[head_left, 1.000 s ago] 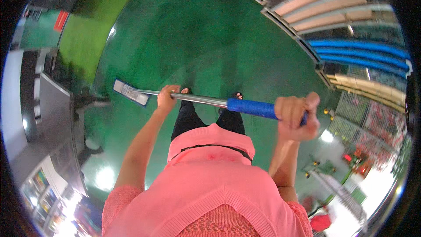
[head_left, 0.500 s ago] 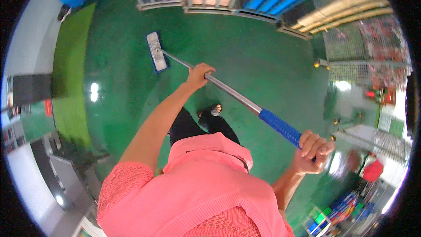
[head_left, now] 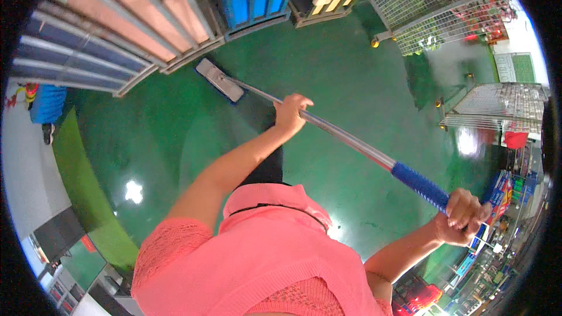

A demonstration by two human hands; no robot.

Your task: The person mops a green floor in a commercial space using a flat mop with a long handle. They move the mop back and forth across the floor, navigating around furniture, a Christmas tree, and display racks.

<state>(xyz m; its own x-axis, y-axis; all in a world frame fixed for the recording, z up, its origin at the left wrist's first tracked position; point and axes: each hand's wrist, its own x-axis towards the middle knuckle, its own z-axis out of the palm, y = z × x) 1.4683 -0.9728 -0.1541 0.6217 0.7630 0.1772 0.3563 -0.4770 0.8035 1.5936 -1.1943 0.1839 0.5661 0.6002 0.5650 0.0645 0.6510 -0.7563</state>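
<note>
A flat mop [head_left: 351, 143] slants across the view, its metal pole running from upper left to lower right. My left hand [head_left: 291, 113] is closed around the pole's lower part, not far above the head. At the top end, my right hand [head_left: 463, 217] wraps round the blue grip [head_left: 420, 186]. The mop head [head_left: 219, 81], a pale plate with a blue fringe, lies flat on the green floor [head_left: 328, 76], close to the racks.
Metal racks [head_left: 193, 52] holding pink, dark and blue panels line the far left and middle. Wheeled wire-mesh carts [head_left: 497, 108] stand at the right. A light-green strip [head_left: 88, 181] runs along the left wall. Stacked coloured goods [head_left: 415, 298] sit at lower right.
My body and view have turned to the right, and the racks are closer. The mop head has swung toward the racks' base. Both hands keep their hold on the pole.
</note>
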